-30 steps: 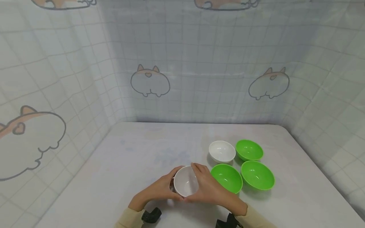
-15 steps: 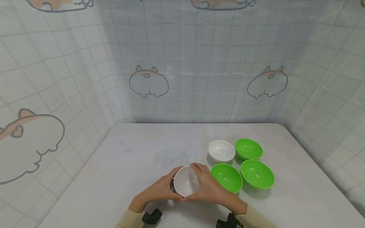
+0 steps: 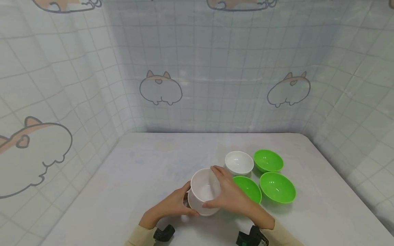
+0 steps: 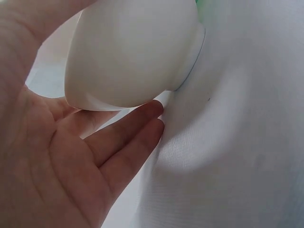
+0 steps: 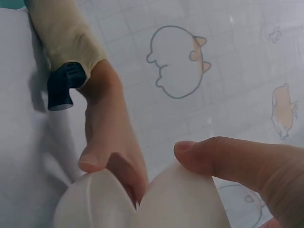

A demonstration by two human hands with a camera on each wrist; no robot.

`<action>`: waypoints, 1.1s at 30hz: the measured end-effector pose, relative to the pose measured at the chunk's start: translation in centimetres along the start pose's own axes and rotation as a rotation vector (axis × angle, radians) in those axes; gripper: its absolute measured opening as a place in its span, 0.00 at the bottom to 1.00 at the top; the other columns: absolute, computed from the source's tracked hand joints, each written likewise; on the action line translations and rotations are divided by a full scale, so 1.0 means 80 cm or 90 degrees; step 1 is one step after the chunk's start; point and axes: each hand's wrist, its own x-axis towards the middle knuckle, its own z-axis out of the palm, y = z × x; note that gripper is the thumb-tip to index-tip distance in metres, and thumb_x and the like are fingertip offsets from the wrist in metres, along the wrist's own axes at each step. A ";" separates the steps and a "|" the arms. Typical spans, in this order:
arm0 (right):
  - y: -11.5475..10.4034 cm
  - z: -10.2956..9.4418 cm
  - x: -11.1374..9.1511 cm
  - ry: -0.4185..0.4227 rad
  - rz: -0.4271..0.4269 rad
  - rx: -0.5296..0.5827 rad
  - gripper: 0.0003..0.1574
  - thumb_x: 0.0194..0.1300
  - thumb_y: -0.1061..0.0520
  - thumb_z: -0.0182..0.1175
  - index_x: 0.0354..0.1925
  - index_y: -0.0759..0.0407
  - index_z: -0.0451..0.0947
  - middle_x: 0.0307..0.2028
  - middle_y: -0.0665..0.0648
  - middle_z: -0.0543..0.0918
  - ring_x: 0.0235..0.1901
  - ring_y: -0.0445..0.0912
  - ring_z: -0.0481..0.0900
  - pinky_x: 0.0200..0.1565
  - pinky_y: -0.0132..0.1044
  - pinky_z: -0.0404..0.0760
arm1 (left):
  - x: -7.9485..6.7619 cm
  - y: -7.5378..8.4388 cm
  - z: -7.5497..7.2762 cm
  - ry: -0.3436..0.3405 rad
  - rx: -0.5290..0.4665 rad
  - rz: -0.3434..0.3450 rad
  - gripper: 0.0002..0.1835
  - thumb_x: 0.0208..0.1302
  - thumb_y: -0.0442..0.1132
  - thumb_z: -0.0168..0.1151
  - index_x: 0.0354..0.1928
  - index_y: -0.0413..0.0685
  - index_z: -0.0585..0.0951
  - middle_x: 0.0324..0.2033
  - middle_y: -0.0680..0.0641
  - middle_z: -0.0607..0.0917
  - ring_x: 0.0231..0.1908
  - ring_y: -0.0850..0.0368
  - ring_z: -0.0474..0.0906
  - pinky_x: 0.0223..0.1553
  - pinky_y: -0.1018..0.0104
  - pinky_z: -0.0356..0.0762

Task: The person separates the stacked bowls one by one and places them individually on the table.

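My right hand [image 3: 230, 193] grips an upper white bowl [image 3: 204, 184] by its right side, thumb at the near rim and fingers at the far rim. Beneath it, partly covered, stands a lower white bowl [image 3: 195, 204]. Around that one's left side curves my left hand [image 3: 174, 203], its thumb along the near edge. In the left wrist view, the fingers lie against the curved outside of a white bowl [image 4: 128, 52] near its foot. Seen from the right wrist, the two bowls lean apart, my right thumb on the held bowl [image 5: 183, 202] and my left thumb at the other's rim.
Right of my hands, a green bowl [image 3: 250, 189] stands partly behind my right hand. Another white bowl [image 3: 239, 163] and two more green bowls, one far [image 3: 268, 160] and one nearer [image 3: 278, 188], stand beyond it. Patterned cloth [image 3: 215, 68] surrounds the table [image 3: 138, 164].
The upper white bowl has come up out of the lower one and shifted slightly right and away in my right hand. My left hand has stayed at the lower bowl.
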 end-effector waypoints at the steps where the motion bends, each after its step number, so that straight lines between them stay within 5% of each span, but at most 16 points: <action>1: -0.002 -0.003 -0.001 0.005 -0.003 -0.003 0.71 0.33 0.44 0.81 0.69 0.69 0.59 0.67 0.62 0.62 0.64 0.56 0.62 0.58 0.54 0.69 | 0.000 0.000 0.000 -0.001 0.002 0.000 0.56 0.52 0.48 0.76 0.76 0.60 0.48 0.64 0.49 0.69 0.52 0.57 0.78 0.48 0.62 0.77; 16: 0.004 -0.037 -0.057 0.082 -0.039 -0.063 0.68 0.28 0.45 0.84 0.67 0.64 0.65 0.66 0.56 0.63 0.64 0.52 0.61 0.56 0.54 0.72 | 0.000 0.004 0.000 0.022 0.047 -0.021 0.56 0.49 0.49 0.77 0.75 0.59 0.51 0.61 0.51 0.71 0.55 0.53 0.76 0.48 0.63 0.76; 33: 0.020 -0.068 -0.132 0.153 -0.042 -0.181 0.70 0.27 0.40 0.83 0.67 0.61 0.66 0.66 0.50 0.62 0.63 0.46 0.59 0.50 0.44 0.76 | 0.000 0.003 0.001 0.036 0.091 -0.029 0.57 0.46 0.53 0.78 0.74 0.62 0.52 0.64 0.49 0.70 0.58 0.45 0.74 0.53 0.53 0.73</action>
